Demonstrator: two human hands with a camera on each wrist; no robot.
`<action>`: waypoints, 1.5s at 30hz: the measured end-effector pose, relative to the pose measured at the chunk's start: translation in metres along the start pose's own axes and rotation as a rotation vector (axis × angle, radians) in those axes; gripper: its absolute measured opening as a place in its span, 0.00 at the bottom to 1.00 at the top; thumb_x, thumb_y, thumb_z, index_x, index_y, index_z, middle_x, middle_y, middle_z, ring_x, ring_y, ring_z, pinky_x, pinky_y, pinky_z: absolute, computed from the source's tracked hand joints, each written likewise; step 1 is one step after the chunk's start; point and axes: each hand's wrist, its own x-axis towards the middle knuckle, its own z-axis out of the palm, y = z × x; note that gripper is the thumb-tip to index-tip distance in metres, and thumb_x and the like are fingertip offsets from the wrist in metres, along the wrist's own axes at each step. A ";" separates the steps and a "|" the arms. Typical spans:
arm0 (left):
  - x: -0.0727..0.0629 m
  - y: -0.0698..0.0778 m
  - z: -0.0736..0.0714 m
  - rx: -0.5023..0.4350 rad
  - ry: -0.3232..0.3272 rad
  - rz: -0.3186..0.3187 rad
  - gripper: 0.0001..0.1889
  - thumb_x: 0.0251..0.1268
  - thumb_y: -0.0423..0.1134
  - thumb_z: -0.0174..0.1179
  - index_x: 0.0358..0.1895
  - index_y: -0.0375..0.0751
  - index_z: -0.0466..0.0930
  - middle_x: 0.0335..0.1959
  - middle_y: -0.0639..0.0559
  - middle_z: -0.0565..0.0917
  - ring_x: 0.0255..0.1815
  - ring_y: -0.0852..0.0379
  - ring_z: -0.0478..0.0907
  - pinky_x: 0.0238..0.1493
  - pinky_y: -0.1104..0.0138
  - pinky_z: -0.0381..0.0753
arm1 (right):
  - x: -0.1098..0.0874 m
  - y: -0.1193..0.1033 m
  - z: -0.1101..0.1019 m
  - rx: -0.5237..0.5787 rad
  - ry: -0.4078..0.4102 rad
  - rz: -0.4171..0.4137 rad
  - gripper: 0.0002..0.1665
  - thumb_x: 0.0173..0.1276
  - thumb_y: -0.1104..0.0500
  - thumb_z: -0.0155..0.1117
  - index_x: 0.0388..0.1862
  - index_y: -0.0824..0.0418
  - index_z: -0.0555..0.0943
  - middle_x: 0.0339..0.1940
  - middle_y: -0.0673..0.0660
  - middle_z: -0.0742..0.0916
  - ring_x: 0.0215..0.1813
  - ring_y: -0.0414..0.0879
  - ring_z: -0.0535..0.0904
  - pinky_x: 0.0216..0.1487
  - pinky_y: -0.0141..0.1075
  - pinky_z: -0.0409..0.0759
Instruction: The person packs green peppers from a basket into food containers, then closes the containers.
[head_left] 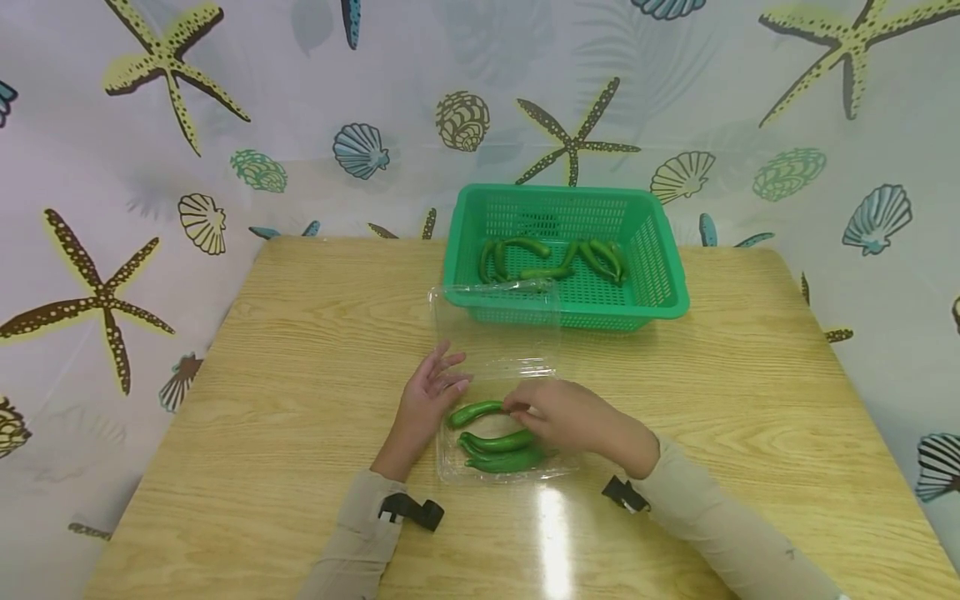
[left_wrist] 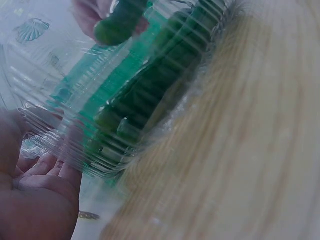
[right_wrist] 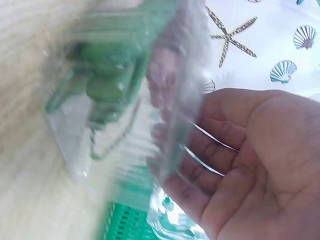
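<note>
Several long green chili peppers (head_left: pixel 501 462) lie in a clear plastic clamshell box (head_left: pixel 442 467), its lid (head_left: pixel 495 333) folded back. Over the box, my right hand (head_left: pixel 562 412) pinches the right end of a curved green chili pepper (head_left: pixel 474 414). That pepper (left_wrist: pixel 117 24) also shows at the top of the left wrist view. My left hand (head_left: pixel 429 400) rests at the box's left side, fingers extended and apart. Seen from the left wrist, the fingers (left_wrist: pixel 45 167) lie by the ribbed plastic wall. In the right wrist view, plastic partly covers the right fingers (right_wrist: pixel 200 160).
Behind the box stands a green plastic basket (head_left: pixel 566 321) with more chili peppers (head_left: pixel 600 260) in it. The lid's far edge overlaps its front rim. A wood-grain table (head_left: pixel 300 333) lies beneath, and a seashell-patterned cloth (head_left: pixel 300 83) hangs around it.
</note>
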 end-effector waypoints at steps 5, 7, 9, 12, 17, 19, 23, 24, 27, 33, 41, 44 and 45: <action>0.000 0.000 0.000 0.001 0.000 0.003 0.35 0.64 0.28 0.56 0.72 0.41 0.51 0.64 0.31 0.63 0.58 0.38 0.70 0.55 0.66 0.75 | -0.002 0.004 -0.018 0.016 0.060 -0.009 0.11 0.69 0.57 0.57 0.46 0.58 0.82 0.39 0.47 0.84 0.43 0.39 0.79 0.46 0.37 0.79; 0.000 0.000 -0.001 0.000 -0.001 0.004 0.35 0.64 0.27 0.56 0.72 0.41 0.51 0.64 0.31 0.63 0.58 0.38 0.69 0.55 0.66 0.75 | -0.004 0.007 -0.028 0.035 0.089 0.001 0.11 0.70 0.57 0.56 0.47 0.57 0.82 0.41 0.47 0.84 0.44 0.39 0.79 0.46 0.37 0.79; 0.000 0.000 -0.001 0.003 -0.002 0.005 0.35 0.64 0.28 0.56 0.72 0.41 0.51 0.64 0.32 0.64 0.58 0.38 0.70 0.55 0.66 0.75 | -0.005 0.009 -0.039 0.071 0.128 0.010 0.12 0.70 0.57 0.56 0.48 0.57 0.81 0.41 0.47 0.84 0.44 0.39 0.79 0.46 0.38 0.80; 0.000 -0.001 -0.001 0.011 -0.005 0.007 0.34 0.64 0.28 0.56 0.72 0.41 0.51 0.64 0.32 0.64 0.58 0.38 0.70 0.55 0.66 0.75 | -0.007 0.014 -0.056 0.130 0.193 0.020 0.12 0.71 0.57 0.54 0.49 0.57 0.81 0.43 0.49 0.84 0.44 0.40 0.79 0.45 0.38 0.80; 0.000 0.000 -0.001 0.026 -0.008 0.007 0.35 0.64 0.28 0.56 0.72 0.42 0.51 0.64 0.33 0.64 0.58 0.40 0.71 0.55 0.66 0.75 | -0.008 0.025 -0.081 0.143 0.296 0.019 0.12 0.71 0.57 0.55 0.49 0.59 0.81 0.43 0.51 0.85 0.41 0.41 0.80 0.41 0.37 0.80; 0.000 0.000 -0.001 0.027 -0.007 0.005 0.35 0.64 0.28 0.56 0.72 0.42 0.51 0.64 0.33 0.64 0.58 0.41 0.71 0.55 0.66 0.75 | -0.008 0.030 -0.089 0.123 0.326 0.031 0.13 0.71 0.57 0.55 0.48 0.60 0.81 0.42 0.52 0.85 0.39 0.42 0.80 0.38 0.37 0.80; 0.000 0.001 -0.001 0.025 -0.003 0.002 0.34 0.64 0.28 0.56 0.72 0.43 0.51 0.64 0.34 0.64 0.58 0.43 0.71 0.55 0.66 0.75 | -0.006 0.041 -0.101 0.091 0.371 0.064 0.14 0.71 0.57 0.55 0.48 0.61 0.81 0.43 0.55 0.85 0.38 0.45 0.80 0.38 0.40 0.80; 0.000 0.001 -0.001 0.023 -0.002 0.001 0.34 0.64 0.28 0.56 0.72 0.43 0.51 0.64 0.34 0.64 0.58 0.43 0.71 0.55 0.66 0.75 | -0.005 0.044 -0.103 0.087 0.382 0.079 0.14 0.71 0.57 0.55 0.48 0.61 0.81 0.43 0.55 0.85 0.38 0.45 0.80 0.37 0.40 0.80; 0.000 0.001 -0.001 0.014 -0.004 -0.002 0.35 0.64 0.28 0.56 0.72 0.43 0.51 0.65 0.33 0.64 0.58 0.43 0.71 0.55 0.66 0.75 | -0.003 0.054 -0.107 0.083 0.402 0.128 0.14 0.71 0.57 0.54 0.48 0.62 0.81 0.44 0.56 0.84 0.38 0.47 0.80 0.39 0.41 0.80; 0.000 0.000 -0.001 0.000 -0.008 -0.005 0.35 0.64 0.27 0.56 0.72 0.43 0.51 0.65 0.33 0.63 0.57 0.42 0.71 0.55 0.66 0.75 | 0.004 0.077 -0.111 0.074 0.400 0.243 0.14 0.72 0.58 0.53 0.50 0.62 0.80 0.45 0.58 0.83 0.40 0.49 0.77 0.39 0.44 0.78; 0.000 -0.001 -0.002 -0.004 -0.016 0.000 0.35 0.65 0.27 0.55 0.72 0.42 0.50 0.65 0.33 0.63 0.58 0.42 0.71 0.56 0.66 0.74 | 0.016 0.111 -0.116 0.074 0.350 0.382 0.17 0.73 0.59 0.51 0.54 0.66 0.77 0.52 0.64 0.80 0.49 0.56 0.75 0.46 0.51 0.75; 0.000 -0.001 -0.002 0.002 -0.018 -0.004 0.35 0.65 0.27 0.55 0.72 0.43 0.50 0.65 0.34 0.63 0.58 0.43 0.71 0.56 0.66 0.74 | 0.020 0.121 -0.118 0.061 0.329 0.402 0.17 0.72 0.60 0.50 0.55 0.68 0.76 0.52 0.65 0.79 0.52 0.58 0.74 0.49 0.52 0.74; 0.000 -0.001 -0.002 0.006 -0.019 -0.002 0.35 0.65 0.27 0.55 0.72 0.42 0.49 0.65 0.33 0.63 0.58 0.42 0.71 0.56 0.66 0.74 | 0.022 0.124 -0.118 0.055 0.322 0.410 0.18 0.72 0.60 0.51 0.55 0.68 0.75 0.52 0.66 0.79 0.52 0.58 0.74 0.50 0.52 0.74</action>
